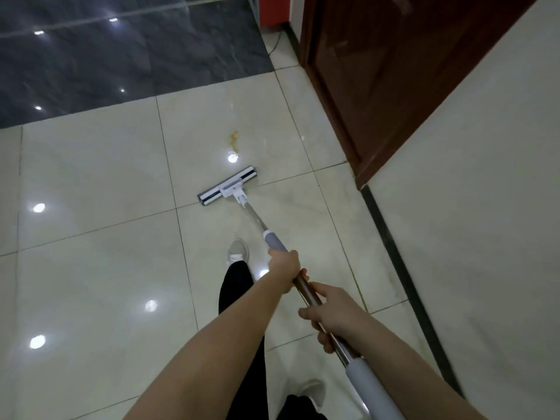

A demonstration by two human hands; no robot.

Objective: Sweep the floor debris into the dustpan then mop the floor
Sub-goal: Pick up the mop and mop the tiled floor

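Both my hands hold a flat mop by its long metal handle (306, 291). My left hand (286, 268) grips the handle just below a grey sleeve, farther down the pole. My right hand (328, 318) grips it higher up, near a second grey sleeve by my body. The white and grey mop head (228, 185) lies flat on the cream floor tiles (100, 268). A yellowish stain (234, 138) sits on the tile a short way beyond the mop head. No dustpan or broom is in view.
A dark brown wooden door (378, 71) and a cream wall (485, 207) with a dark skirting strip run along the right. Dark grey glossy tiles (121, 50) begin beyond the cream ones. A red object (274, 9) and a cable stand at the far top. My legs and shoes are below.
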